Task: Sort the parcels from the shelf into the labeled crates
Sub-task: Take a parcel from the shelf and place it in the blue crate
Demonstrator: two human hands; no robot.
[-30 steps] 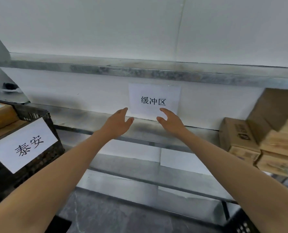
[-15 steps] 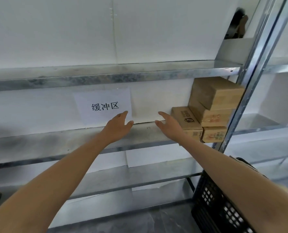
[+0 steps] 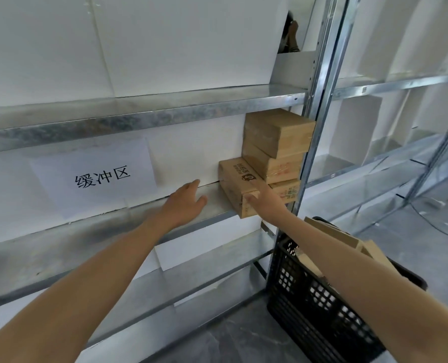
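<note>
A white paper sign with black characters (image 3: pixel 94 176) hangs at 9 o'clock from the left hand (image 3: pixel 185 203), which hovers empty with fingers spread over the grey metal shelf (image 3: pixel 86 231). At its 3 o'clock, the right hand (image 3: pixel 266 203) touches the near end of the low brown cardboard parcel (image 3: pixel 237 179) on that shelf, though I cannot tell whether it grips. A black plastic crate (image 3: pixel 309 297) sits at 5 o'clock.

White paper sign (image 3: pixel 92 176) reading 缓冲区 on white backing panel (image 3: pixel 178 43), just left of left hand (image 3: pixel 185 203); grey stone floor (image 3: pixel 230 344) below.

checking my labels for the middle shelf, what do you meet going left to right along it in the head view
paper sign → left hand → printed parcel → stack of plain parcels → metal upright; right hand overlaps the printed parcel, so left out
</note>
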